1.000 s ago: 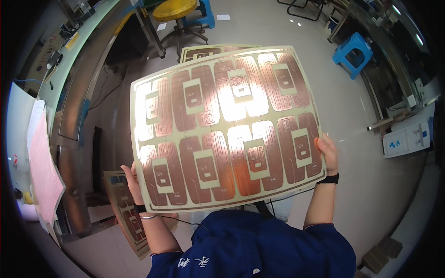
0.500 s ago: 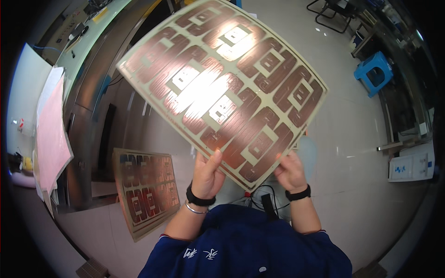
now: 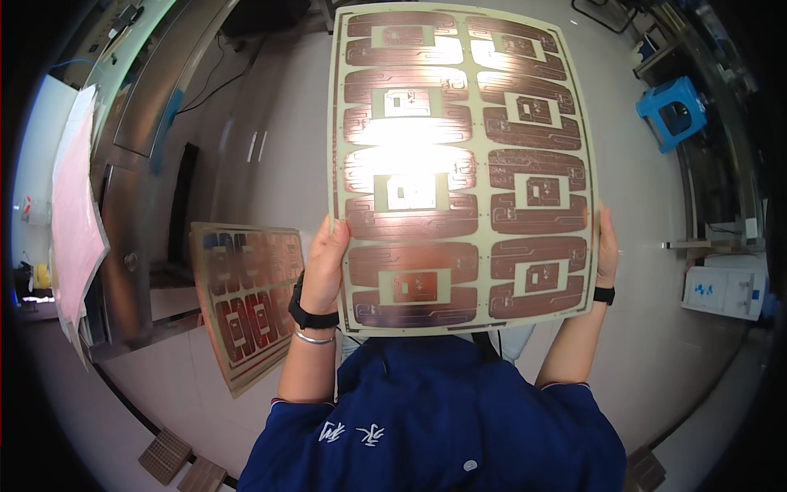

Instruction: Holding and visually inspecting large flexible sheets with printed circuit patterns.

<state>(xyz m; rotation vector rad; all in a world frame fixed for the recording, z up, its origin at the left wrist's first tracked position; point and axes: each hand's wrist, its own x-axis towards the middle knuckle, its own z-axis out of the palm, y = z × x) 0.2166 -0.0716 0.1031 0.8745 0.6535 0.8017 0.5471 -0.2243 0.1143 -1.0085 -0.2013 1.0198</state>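
A large thin copper-patterned sheet (image 3: 463, 164) with two columns of rectangular spiral traces is held up lengthwise in front of me. My left hand (image 3: 326, 266) grips its lower left edge, thumb over the front. On the lower right edge my right hand (image 3: 607, 246) clamps the sheet. Both wrists wear black bands. Glare from a light hits the sheet's middle left.
A second copper-patterned sheet (image 3: 246, 299) leans below left, by a steel cabinet (image 3: 135, 238). Pink and white sheets (image 3: 70, 205) lie at far left. A blue stool (image 3: 674, 111) stands at upper right, a white box (image 3: 725, 291) at right. My blue top (image 3: 434, 418) fills the bottom.
The sheet has been turned from lying wide, through a diagonal, to standing lengthwise. My hands have shifted along its edges to the lower left and lower right sides.
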